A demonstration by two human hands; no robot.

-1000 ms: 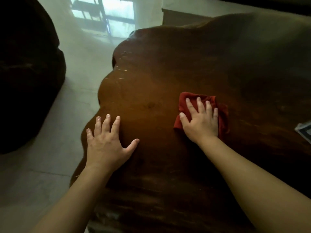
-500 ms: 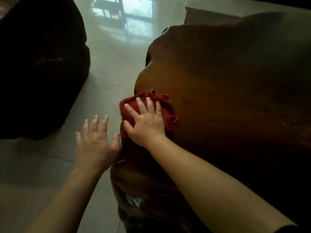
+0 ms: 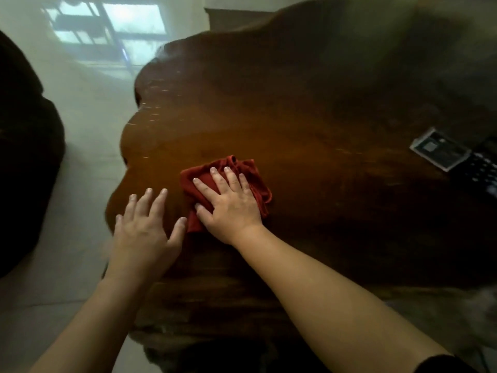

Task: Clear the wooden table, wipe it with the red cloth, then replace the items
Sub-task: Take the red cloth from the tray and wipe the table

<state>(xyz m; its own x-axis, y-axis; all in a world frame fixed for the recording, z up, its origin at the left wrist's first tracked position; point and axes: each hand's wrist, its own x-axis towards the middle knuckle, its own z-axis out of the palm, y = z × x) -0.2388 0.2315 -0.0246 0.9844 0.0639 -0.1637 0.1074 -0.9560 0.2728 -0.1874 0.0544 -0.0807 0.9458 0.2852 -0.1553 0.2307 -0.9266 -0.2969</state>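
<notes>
The wooden table [image 3: 309,109] is a dark brown slab with a wavy, irregular edge. A crumpled red cloth [image 3: 248,168] lies on it near the left edge. My right hand [image 3: 231,203] presses flat on the cloth with fingers spread, covering most of it. My left hand [image 3: 145,232] rests palm down on the table's left edge just beside the cloth, fingers apart, holding nothing.
A small dark card with a white border [image 3: 439,152] and a black remote with buttons [image 3: 481,170] lie at the table's right side. A large dark rounded seat [image 3: 24,157] stands on the pale floor [image 3: 80,130] to the left.
My right hand has slid the red cloth from the table's left edge back inward to the right. My left hand has come from over the floor onto the table edge.
</notes>
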